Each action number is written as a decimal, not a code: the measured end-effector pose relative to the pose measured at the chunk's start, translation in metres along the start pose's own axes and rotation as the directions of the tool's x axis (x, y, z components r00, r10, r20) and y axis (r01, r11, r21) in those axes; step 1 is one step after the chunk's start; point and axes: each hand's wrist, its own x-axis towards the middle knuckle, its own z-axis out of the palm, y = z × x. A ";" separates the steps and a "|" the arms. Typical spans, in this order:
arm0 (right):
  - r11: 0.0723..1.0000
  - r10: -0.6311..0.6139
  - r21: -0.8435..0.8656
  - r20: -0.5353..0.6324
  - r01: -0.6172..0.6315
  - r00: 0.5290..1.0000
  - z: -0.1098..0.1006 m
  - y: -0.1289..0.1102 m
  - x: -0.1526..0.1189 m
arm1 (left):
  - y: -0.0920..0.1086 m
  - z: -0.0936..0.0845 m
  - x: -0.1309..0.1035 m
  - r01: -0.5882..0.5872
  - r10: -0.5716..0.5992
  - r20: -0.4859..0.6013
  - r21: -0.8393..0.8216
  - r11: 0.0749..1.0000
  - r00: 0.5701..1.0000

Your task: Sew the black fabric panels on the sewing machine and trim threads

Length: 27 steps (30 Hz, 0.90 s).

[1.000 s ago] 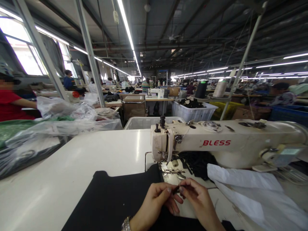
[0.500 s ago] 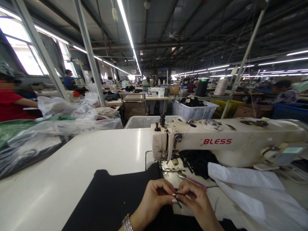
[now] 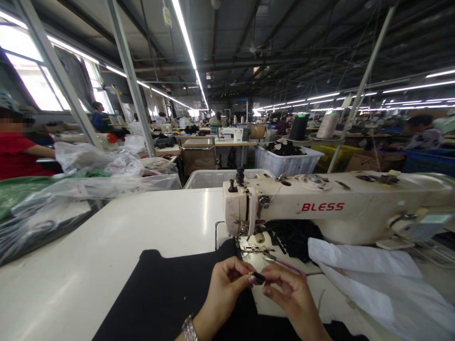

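Note:
Between thumb and index finger, my left hand (image 3: 231, 284) pinches a small folded black fabric strip (image 3: 258, 278). My right hand (image 3: 287, 289) has its fingertips on the strip's right end, its thumb tip lower down. Under my hands lies a large black fabric piece (image 3: 167, 289), flat on the white table (image 3: 170, 218), its upper right corner at the needle area of the sewing machine (image 3: 284, 201). Just beyond my right fingers, pink-handled tweezers or snips (image 3: 289, 267) rest on the machine bed; their exact kind is unclear.
A heap of black strips (image 3: 295, 239) sits beneath the machine arm. White sheet material (image 3: 369, 270) lies on the right. Plastic-wrapped bundles (image 3: 99, 189) border the table's left. Behind stand a white crate (image 3: 287, 163) and thread cones (image 3: 298, 128); a person in red (image 3: 21, 151) is far left.
The black strip, earlier a thin loop with a loose end hanging down, now appears as a short folded piece. My right thumb has moved away from the left fingertips.

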 end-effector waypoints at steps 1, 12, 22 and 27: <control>0.998 -0.030 -0.058 -0.008 0.030 1.000 0.000 0.001 0.000 | 0.000 0.000 0.000 -0.005 0.005 -0.005 0.004 1.000 1.000; 0.826 -0.274 -0.501 0.040 0.257 0.961 -0.001 0.006 -0.003 | -0.006 0.001 -0.002 -0.039 0.056 -0.099 0.163 0.986 0.993; 0.968 0.069 -0.240 -0.004 -0.068 0.998 0.001 0.001 -0.003 | -0.008 -0.001 -0.002 0.014 -0.003 -0.077 0.147 0.989 0.997; 0.912 0.377 0.133 0.106 -0.389 0.920 0.000 0.001 0.001 | 0.001 -0.005 0.004 0.232 -0.234 0.033 0.072 0.970 0.972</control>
